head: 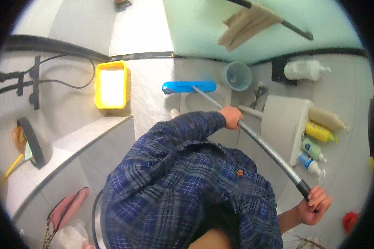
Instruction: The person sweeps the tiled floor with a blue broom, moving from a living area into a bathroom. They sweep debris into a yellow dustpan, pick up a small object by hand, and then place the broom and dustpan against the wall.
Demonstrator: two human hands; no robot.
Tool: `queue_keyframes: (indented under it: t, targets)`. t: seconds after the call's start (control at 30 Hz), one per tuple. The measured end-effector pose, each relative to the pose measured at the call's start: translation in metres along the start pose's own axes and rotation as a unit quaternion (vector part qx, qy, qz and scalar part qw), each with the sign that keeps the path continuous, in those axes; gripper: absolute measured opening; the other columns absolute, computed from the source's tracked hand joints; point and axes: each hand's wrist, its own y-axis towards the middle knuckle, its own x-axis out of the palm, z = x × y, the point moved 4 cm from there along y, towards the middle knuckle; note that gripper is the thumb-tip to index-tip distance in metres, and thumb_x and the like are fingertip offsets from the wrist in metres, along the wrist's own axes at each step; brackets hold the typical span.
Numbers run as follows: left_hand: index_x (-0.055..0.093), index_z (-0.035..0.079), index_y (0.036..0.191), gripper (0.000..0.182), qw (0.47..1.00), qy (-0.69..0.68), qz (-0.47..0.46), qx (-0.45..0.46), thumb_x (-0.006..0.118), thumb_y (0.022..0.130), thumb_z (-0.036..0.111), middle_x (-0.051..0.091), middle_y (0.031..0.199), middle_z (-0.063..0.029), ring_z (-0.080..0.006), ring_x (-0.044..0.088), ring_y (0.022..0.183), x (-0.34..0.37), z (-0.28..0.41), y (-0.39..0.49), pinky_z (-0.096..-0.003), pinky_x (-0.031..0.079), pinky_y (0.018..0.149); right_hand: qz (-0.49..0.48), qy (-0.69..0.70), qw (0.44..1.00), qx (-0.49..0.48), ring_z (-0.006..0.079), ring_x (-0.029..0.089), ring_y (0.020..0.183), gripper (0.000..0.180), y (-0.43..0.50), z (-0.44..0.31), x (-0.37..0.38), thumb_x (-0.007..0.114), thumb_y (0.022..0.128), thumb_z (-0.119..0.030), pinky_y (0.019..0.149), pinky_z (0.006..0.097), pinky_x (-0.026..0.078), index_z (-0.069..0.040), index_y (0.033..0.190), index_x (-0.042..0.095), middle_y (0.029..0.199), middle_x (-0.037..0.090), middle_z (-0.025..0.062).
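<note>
A long metal pole [265,143] runs diagonally past my front, from lower right up towards the floor. My left hand [232,117] is wrapped around its middle, the plaid sleeve reaching across my body. At the pole's black end grip [303,188], my right hand [316,204] is closed around it near the right side. The far end joins a wide blue cleaning head [189,87], a mop or floor squeegee, which is low over the tiled floor [149,81]. Its underside is hidden, so contact with the floor cannot be told.
Right of the blue head stands a bucket [237,76]. A white cabinet or tank [285,124] has several pump bottles [319,132] beside it. On the left are a yellow basin [112,84] and a tiled ledge [90,133]. A towel [252,23] hangs from a bar.
</note>
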Motion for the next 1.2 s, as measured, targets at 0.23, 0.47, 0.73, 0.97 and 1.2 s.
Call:
queue_keyframes:
  t: [0.23,0.47,0.73,0.97,1.2]
  targets:
    - [0.072,0.013,0.088,0.021,0.991,-0.041,0.119,-0.054,0.071,0.072,0.026,0.068,0.083,-0.0147,-0.0382,0.065,0.085,-0.023,-0.033,-0.042,-0.0508,0.051,0.074,-0.087,0.035,0.996,-0.003,0.0125,0.044,0.057,0.025,0.040,0.011,0.050,0.048,0.092,-0.010,0.055,0.0261,0.039,-0.014,0.070,0.038,0.056,0.042,0.0002]
    - [0.071,0.011,0.089,0.020,0.964,-0.065,0.216,-0.139,0.072,0.070,0.018,0.069,0.086,-0.0146,-0.0375,0.065,0.087,-0.057,-0.070,-0.113,-0.0501,0.051,0.075,-0.246,0.085,0.965,0.002,0.0120,0.052,0.045,0.030,0.077,0.019,0.132,0.053,0.085,-0.011,0.046,0.0245,0.043,-0.017,0.059,0.039,0.049,0.049,-0.0013]
    - [0.070,0.013,0.084,0.019,0.906,-0.088,0.326,-0.255,0.075,0.068,0.021,0.070,0.087,-0.0168,-0.0349,0.069,0.089,-0.055,-0.190,-0.193,-0.0478,0.053,0.081,-0.373,0.149,0.916,-0.022,0.0174,0.054,0.052,0.025,0.077,0.083,0.256,0.053,0.090,-0.014,0.051,0.0314,0.046,-0.010,0.066,0.049,0.059,0.054,0.0035]
    - [0.061,0.013,0.070,0.016,0.832,-0.079,0.503,-0.223,0.075,0.066,0.021,0.064,0.074,-0.0147,-0.0384,0.064,0.077,-0.079,-0.163,-0.260,-0.0494,0.050,0.068,-0.423,0.106,0.896,-0.085,0.0144,0.042,0.043,0.028,0.078,0.040,0.335,0.043,0.092,-0.013,0.042,0.0282,0.034,-0.010,0.065,0.040,0.052,0.044,0.0024]
    - [0.061,0.012,0.070,0.015,0.804,-0.142,0.520,-0.251,0.072,0.070,0.021,0.064,0.073,-0.0149,-0.0388,0.064,0.074,-0.072,-0.177,-0.308,-0.0485,0.050,0.065,-0.504,0.149,0.850,-0.031,0.0169,0.045,0.052,0.021,0.050,0.038,0.404,0.048,0.095,-0.014,0.050,0.0302,0.043,-0.009,0.075,0.043,0.053,0.043,0.0014]
